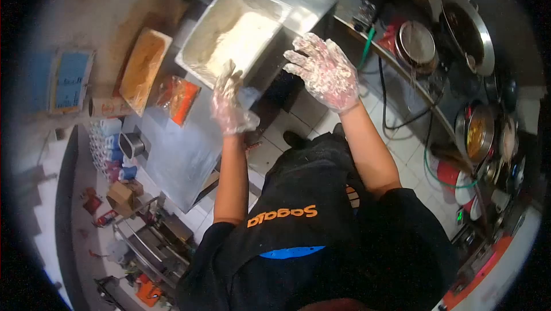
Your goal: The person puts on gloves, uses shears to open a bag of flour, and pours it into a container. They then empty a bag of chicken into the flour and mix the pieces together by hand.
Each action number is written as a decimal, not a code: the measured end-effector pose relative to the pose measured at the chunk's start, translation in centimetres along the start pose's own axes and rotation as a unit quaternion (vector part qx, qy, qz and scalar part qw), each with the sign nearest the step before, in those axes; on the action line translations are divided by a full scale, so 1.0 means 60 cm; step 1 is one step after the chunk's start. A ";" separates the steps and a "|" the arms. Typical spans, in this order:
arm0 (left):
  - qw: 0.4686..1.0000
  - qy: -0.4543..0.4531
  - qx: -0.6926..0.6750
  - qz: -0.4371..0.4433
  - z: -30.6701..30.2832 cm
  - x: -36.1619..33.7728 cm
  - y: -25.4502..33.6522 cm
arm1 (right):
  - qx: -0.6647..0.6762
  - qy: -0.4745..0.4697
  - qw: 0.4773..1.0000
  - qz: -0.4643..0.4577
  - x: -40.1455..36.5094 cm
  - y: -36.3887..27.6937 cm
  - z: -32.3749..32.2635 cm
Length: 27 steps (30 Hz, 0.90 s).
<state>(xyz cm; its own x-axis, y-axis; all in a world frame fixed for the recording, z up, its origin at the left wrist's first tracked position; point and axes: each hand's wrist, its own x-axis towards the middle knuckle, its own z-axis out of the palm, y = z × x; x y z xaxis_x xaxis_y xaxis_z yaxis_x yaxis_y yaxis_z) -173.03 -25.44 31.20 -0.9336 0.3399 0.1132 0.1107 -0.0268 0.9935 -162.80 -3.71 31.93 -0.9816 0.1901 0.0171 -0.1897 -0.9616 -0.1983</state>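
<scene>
Both my hands wear clear plastic gloves caked with white flour or batter. My left hand [231, 103] is raised by the near corner of a large metal tub [192, 47], seen side-on with its fingers stretched out and nothing in it. Pale flour [244, 38] lies heaped inside the tub. To the right of the tub, my right hand [326, 74] is held up over the floor gap, fingers spread, with clumps of coating stuck to it. Neither hand grips anything.
A steel table [178, 156] bears the tub, an orange packet [182, 101] and a tray of orange-brown crumbs [146, 70]. On the right counter stand a sieve [416, 42], a wok of dark oil [462, 29] and a pan of yellow food [479, 130]. A green hose [367, 47] hangs there.
</scene>
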 end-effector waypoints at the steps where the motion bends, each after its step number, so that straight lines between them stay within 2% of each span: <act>1: 1.000 -0.002 -0.010 -0.013 0.022 -0.036 0.016 | 0.044 0.009 0.999 -0.003 -0.033 -0.021 -0.018; 3: 0.997 -0.069 0.039 0.003 0.028 -0.092 -0.018 | 0.060 0.045 0.997 -0.022 -0.084 -0.040 -0.072; 5: 0.995 -0.072 -0.001 -0.071 0.083 -0.150 -0.041 | 0.068 0.084 0.993 -0.046 -0.144 -0.072 -0.132; 6: 0.983 -0.078 -0.045 -0.163 0.098 -0.169 -0.076 | 0.062 0.104 0.991 -0.058 -0.165 -0.083 -0.172; 7: 0.965 -0.032 -0.088 -0.243 0.138 -0.181 -0.091 | 0.060 0.126 0.988 -0.073 -0.188 -0.086 -0.218; 8: 0.957 -0.028 -0.076 -0.279 0.162 -0.185 -0.121 | 0.015 0.139 0.987 -0.084 -0.212 -0.092 -0.254; 9: 0.945 -0.018 -0.061 -0.320 0.180 -0.193 -0.158 | 0.037 0.163 0.981 -0.101 -0.239 -0.093 -0.297; 10: 0.934 0.020 -0.062 -0.352 0.100 -0.127 -0.225 | 0.065 0.149 0.984 -0.078 -0.176 -0.014 -0.335; 11: 0.922 0.049 -0.068 -0.379 0.102 -0.093 -0.287 | 0.085 0.133 0.985 -0.066 -0.175 -0.009 -0.371; 12: 0.935 0.015 -0.044 -0.350 0.103 -0.068 -0.339 | 0.108 0.132 0.983 -0.061 -0.193 -0.004 -0.400; 13: 0.931 0.063 0.052 -0.356 0.159 -0.044 -0.332 | 0.129 0.147 0.979 -0.054 -0.215 0.024 -0.419; 15: 0.913 0.190 -0.052 -0.358 0.113 0.014 -0.455 | 0.078 0.305 0.948 -0.033 -0.238 0.066 -0.468; 16: 0.959 -0.002 0.122 -0.255 -0.034 0.055 -0.598 | 0.053 0.336 0.940 -0.030 -0.260 0.091 -0.480; 17: 0.948 -0.131 0.274 -0.089 -0.174 0.096 -0.736 | 0.031 0.364 0.931 -0.030 -0.287 0.081 -0.492; 19: 0.947 -0.014 0.302 -0.111 -0.080 0.192 -0.745 | 0.001 0.366 0.929 -0.054 -0.322 0.131 -0.528; 21: 0.948 0.036 0.298 -0.105 -0.029 0.271 -0.767 | 0.150 0.454 0.878 0.006 -0.342 0.131 -0.553; 22: 0.948 0.046 0.298 -0.098 -0.011 0.308 -0.781 | -0.016 0.447 0.891 0.081 -0.353 0.141 -0.564; 23: 0.949 0.054 0.296 -0.093 0.006 0.342 -0.793 | -0.186 0.425 0.874 0.147 -0.367 0.153 -0.578; 24: 0.948 0.057 0.301 -0.089 0.015 0.369 -0.803 | -0.400 0.330 0.842 0.145 -0.396 0.177 -0.595; 25: 0.947 0.062 0.304 -0.085 0.023 0.398 -0.812 | -0.401 0.326 0.844 0.143 -0.393 0.188 -0.596; 27: 0.944 0.069 0.311 -0.086 0.031 0.448 -0.829 | -0.420 0.419 0.795 0.122 -0.380 0.206 -0.597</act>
<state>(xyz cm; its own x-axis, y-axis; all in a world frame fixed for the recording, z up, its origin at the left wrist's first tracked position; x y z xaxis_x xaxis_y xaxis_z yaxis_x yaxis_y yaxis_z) -203.00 -13.23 -15.17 -0.9868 0.1616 -0.0049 0.0924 0.5884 0.8033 -141.99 -12.86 -6.02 -0.5612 0.4222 -0.7119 0.4315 -0.5847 -0.6870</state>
